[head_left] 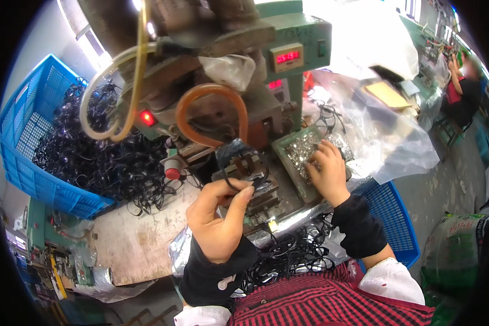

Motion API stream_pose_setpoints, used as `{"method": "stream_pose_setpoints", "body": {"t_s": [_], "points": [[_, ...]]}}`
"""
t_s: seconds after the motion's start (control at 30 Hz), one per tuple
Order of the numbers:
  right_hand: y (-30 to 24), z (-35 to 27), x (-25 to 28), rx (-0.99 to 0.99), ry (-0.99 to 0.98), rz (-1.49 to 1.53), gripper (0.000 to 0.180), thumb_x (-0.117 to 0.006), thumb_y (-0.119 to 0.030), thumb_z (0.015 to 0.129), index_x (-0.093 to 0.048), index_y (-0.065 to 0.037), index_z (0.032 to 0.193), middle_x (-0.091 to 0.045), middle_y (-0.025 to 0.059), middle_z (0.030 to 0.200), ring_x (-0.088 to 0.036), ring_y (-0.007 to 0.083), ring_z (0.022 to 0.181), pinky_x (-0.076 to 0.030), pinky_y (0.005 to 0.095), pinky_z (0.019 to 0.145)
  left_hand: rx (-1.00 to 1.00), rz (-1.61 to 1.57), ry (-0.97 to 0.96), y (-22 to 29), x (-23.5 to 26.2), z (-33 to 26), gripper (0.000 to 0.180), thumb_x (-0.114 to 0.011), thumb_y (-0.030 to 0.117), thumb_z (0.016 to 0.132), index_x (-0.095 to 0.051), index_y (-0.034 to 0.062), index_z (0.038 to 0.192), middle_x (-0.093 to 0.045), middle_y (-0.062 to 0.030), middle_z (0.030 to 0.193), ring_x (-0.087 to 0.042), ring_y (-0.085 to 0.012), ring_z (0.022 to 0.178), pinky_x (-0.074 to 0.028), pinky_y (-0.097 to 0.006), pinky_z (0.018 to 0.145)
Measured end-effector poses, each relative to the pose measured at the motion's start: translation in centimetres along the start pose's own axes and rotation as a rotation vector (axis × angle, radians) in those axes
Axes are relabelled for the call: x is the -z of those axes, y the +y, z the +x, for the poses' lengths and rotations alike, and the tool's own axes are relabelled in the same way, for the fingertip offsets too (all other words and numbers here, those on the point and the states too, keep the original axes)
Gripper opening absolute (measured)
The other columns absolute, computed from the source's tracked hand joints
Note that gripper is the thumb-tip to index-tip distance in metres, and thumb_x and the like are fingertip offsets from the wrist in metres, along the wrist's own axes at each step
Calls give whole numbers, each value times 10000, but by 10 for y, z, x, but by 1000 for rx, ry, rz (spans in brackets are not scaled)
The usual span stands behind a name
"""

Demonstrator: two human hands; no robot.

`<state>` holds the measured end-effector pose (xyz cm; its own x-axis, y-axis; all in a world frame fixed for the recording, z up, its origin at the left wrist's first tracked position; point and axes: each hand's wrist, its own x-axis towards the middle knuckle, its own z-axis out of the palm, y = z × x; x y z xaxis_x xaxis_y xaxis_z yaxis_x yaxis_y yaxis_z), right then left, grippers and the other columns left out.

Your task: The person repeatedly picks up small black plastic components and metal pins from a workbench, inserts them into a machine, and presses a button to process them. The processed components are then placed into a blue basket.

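My left hand (218,217) pinches a black cable (229,177) between thumb and fingertips, just in front of a metal fixture (261,191) on the machine. The cable loops up from my fingers beside the fixture. To the right, my right hand (330,173) is over a green metal tray (294,181) of small shiny metal parts (303,149). Its bent fingers are apart, with the tips down at the parts. I see nothing held in it. Several black cables (288,250) lie in a heap between my forearms, at my lap.
A green machine (304,32) with red displays and hoses rises ahead. At left, a blue crate (54,179) holds tangled black cables, beside a red button (172,173). Another blue crate (399,223) is at right, below clear plastic sheeting (388,136). A person (462,89) sits far right.
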<state>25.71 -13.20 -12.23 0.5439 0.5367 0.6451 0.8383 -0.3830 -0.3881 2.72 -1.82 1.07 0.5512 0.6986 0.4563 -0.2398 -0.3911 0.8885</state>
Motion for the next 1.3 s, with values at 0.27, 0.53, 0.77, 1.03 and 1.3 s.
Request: {"method": "stream_pose_setpoints", "body": {"t_s": [0.27, 0.53, 0.77, 1.03, 1.3], "points": [[-6, 15, -11, 189, -97, 16, 155, -704, -122, 744, -659, -84, 887, -621, 156, 1149, -554, 368, 1150, -494, 438, 804, -33, 47, -23, -3, -2, 1, 128, -724, -22, 847, -630, -7, 932, -698, -66, 901, -628, -98, 783, -484, -234, 707], [1, 33, -13, 70, 21, 203, 88, -653, -83, 864, -660, 0, 892, -667, 161, 902, -621, 364, 899, -493, 416, 792, -263, 321, 4, -17, 23, -41, 274, -741, -26, 806, -634, 0, 1057, -703, -155, 1116, -668, -225, 1019, -504, -289, 857], [-3, 19, 11, -287, -34, 474, 133, -638, -60, 916, -675, 22, 1014, -705, 105, 924, -655, 164, 847, -501, 291, 772, -84, 993, 452, -97, 207, 19, 96, -680, 80, 832, -718, 81, 920, -692, -87, 943, -643, -267, 915, -496, -359, 856], [-15, 9, 3, -367, -65, 591, 128, -628, -14, 903, -655, 18, 1024, -694, 80, 940, -644, 146, 890, -493, 276, 814, 233, 1578, 356, -212, 272, 32, 131, -715, 187, 754, -755, 79, 817, -615, -132, 970, -630, -328, 886, -521, -442, 767], [3, -50, 63, -289, 196, 222, 134, -635, 46, 839, -690, -3, 952, -670, 116, 923, -629, 271, 890, -475, 338, 811, -56, 1418, 108, -159, 251, -15, 90, -732, 139, 776, -719, 50, 773, -643, -96, 920, -597, -305, 875, -486, -403, 789]]}}
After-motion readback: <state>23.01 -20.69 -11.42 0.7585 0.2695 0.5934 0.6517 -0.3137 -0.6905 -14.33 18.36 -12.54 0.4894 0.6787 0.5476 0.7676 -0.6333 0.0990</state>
